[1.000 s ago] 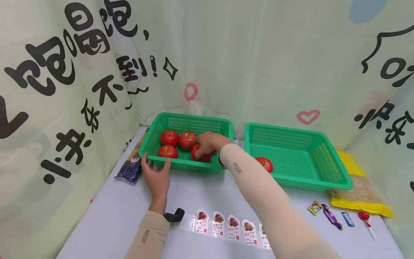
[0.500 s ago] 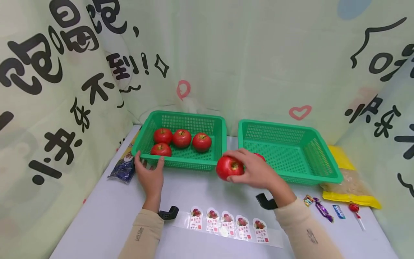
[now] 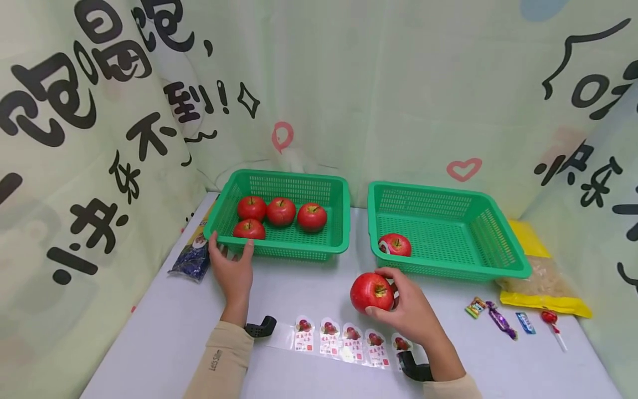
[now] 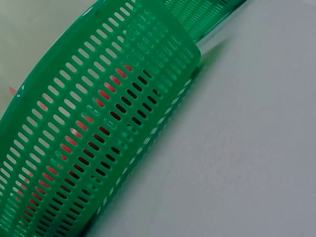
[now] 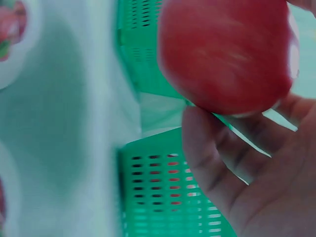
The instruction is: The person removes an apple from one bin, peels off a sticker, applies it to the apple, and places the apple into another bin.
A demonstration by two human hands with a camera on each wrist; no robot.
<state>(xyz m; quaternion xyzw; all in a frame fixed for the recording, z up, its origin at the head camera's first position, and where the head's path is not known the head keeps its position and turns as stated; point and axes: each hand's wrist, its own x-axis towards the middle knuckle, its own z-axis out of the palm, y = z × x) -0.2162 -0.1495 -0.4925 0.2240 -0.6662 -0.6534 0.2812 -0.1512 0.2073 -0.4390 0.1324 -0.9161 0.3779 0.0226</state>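
My right hand [image 3: 406, 307] holds a red apple [image 3: 371, 292] between thumb and fingers, above the table in front of the gap between two green baskets. In the right wrist view the apple [image 5: 224, 54] fills the upper part, with fingers [image 5: 202, 153] at its underside. My left hand [image 3: 232, 277] touches the front rim of the left basket [image 3: 299, 252] near its left corner, thumb and forefinger spread. Several red apples [image 3: 281, 212] lie in that basket. The right basket [image 3: 448, 266] holds one apple [image 3: 396, 244] with a whitish label on its left side.
A clear strip with several apple-print stickers [image 3: 329, 338] lies in front of the hands. At right are wrapped candies [image 3: 500, 320], a red lollipop [image 3: 550, 317] and a yellow-edged bag [image 3: 545, 302]. A dark-filled bag [image 3: 193, 260] sits left of the left basket. A printed curtain [image 3: 408, 94] hangs behind.
My right hand has lifted an apple out of the left basket and brought it right and toward me, over the table. The left hand has stayed at the basket's rim.
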